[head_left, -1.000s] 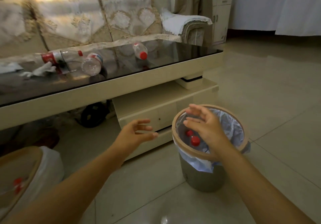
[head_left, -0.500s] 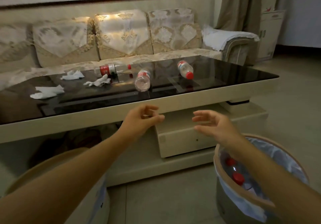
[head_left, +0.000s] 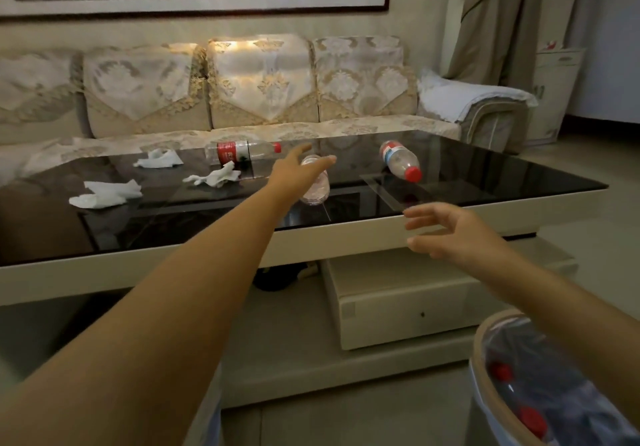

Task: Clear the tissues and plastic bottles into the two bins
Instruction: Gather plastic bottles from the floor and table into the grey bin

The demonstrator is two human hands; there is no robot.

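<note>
Three clear plastic bottles lie on the black glass coffee table [head_left: 502, 182]: one with a red label [head_left: 239, 151] at the back, a middle bottle [head_left: 317, 189] pointing its base at me, and a red-capped bottle [head_left: 400, 161] to the right. My left hand [head_left: 294, 173] reaches out over the middle bottle with fingers spread, holding nothing. My right hand [head_left: 446, 232] hovers open over the table's front edge. Three crumpled tissues lie left: a near one [head_left: 105, 194], a middle one [head_left: 213, 177] and a far one [head_left: 159, 160]. A lined bin [head_left: 485, 369] with red-capped bottles stands at lower right.
A second bin's side [head_left: 207, 414] shows under my left forearm. A beige sofa [head_left: 263, 89] runs behind the table, with a white towel [head_left: 464, 97] on its armrest. The table has a cream base with a drawer [head_left: 408, 310]. Tiled floor lies to the right.
The view rose from the right bin to the table. My left hand stretched forward over the middle bottle; my right hand lifted from the bin toward the table edge.
</note>
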